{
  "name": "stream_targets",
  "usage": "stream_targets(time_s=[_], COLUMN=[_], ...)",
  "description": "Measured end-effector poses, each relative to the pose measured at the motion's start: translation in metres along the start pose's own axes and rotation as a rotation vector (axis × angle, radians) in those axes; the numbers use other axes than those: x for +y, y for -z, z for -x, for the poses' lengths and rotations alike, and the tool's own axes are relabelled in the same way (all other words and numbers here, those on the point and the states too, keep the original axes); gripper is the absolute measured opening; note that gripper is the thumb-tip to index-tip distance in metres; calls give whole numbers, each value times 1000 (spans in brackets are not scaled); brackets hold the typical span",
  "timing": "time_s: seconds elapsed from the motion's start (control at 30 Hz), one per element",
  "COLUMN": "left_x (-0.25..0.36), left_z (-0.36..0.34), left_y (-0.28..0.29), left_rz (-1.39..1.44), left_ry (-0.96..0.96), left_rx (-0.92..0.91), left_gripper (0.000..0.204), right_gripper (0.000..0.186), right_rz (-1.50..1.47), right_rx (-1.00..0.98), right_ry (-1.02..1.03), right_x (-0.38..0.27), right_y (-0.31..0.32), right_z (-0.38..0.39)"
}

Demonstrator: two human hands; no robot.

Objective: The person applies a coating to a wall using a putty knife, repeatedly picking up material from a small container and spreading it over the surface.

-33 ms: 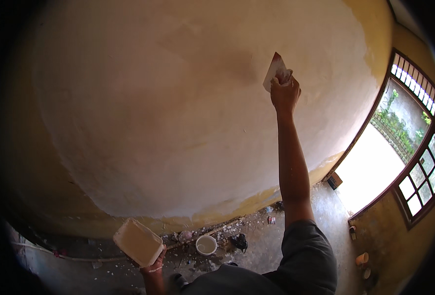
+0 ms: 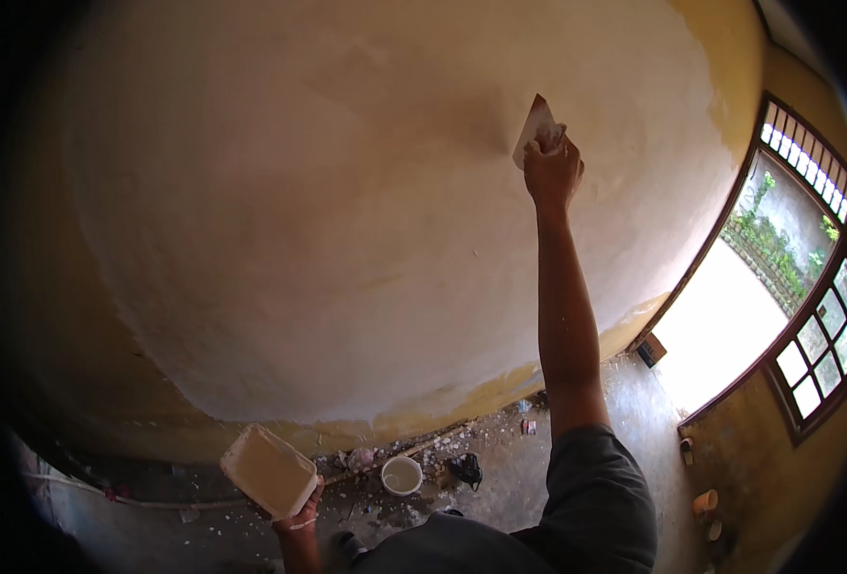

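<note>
With my right arm stretched up to the wall (image 2: 347,220), my right hand (image 2: 554,174) is closed round a putty knife (image 2: 535,129). Its wide, whitish blade lies at or very near the wall surface; I cannot tell whether it touches. A pale coat covers most of the wall, with yellow paint showing round its edges. Low on the left, my left hand (image 2: 307,507) holds a shallow rectangular tray (image 2: 268,471) by its right side. Pale filler spreads over the inside of the tray. Most of the left fingers are hidden beneath it.
A white bucket (image 2: 401,475) stands on the spattered floor below the wall, beside a black plastic bag (image 2: 466,470). A long pipe (image 2: 184,503) runs along the wall's foot. To the right are an open doorway (image 2: 730,316), a small box (image 2: 650,350) and an orange cup (image 2: 705,501).
My right hand and the putty knife have moved slightly upward along the wall. The left hand and tray have stayed in place.
</note>
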State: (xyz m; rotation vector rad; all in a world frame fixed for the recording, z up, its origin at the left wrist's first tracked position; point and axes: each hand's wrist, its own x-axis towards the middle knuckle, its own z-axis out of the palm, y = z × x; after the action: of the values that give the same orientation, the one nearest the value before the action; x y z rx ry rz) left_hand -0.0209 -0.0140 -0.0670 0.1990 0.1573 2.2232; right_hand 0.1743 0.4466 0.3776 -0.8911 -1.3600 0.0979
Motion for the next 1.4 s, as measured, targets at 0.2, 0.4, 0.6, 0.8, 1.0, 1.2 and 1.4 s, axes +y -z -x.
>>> stream_targets(time_s=[0.2, 0.4, 0.6, 0.8, 1.0, 1.2, 1.4], left_x=[0, 0, 7, 7, 10, 3, 4], left_z=[3, 1, 9, 7, 10, 6, 9], left_y=[-10, -18, 1, -8, -15, -17, -13], left_rz=[-9, 20, 104, 16, 35, 51, 82], left_ry=[-18, 8, -34, -36, -49, -11, -23], left_rx=[40, 9, 184, -5, 43, 98, 100], left_gripper=[73, 68, 78, 65, 67, 64, 66], right_gripper=[20, 9, 28, 33, 31, 33, 34], right_rz=[195, 149, -99, 202, 227, 130, 316], right_rx=[-135, -222, -43, 258, -387, -35, -74], right_ry=[68, 483, 796, 722, 555, -135, -85], right_x=[-63, -96, -48, 8, 44, 4, -18], right_y=[-38, -68, -41, -27, -16, 21, -19], right_z=[26, 94, 108, 20, 96, -11, -19])
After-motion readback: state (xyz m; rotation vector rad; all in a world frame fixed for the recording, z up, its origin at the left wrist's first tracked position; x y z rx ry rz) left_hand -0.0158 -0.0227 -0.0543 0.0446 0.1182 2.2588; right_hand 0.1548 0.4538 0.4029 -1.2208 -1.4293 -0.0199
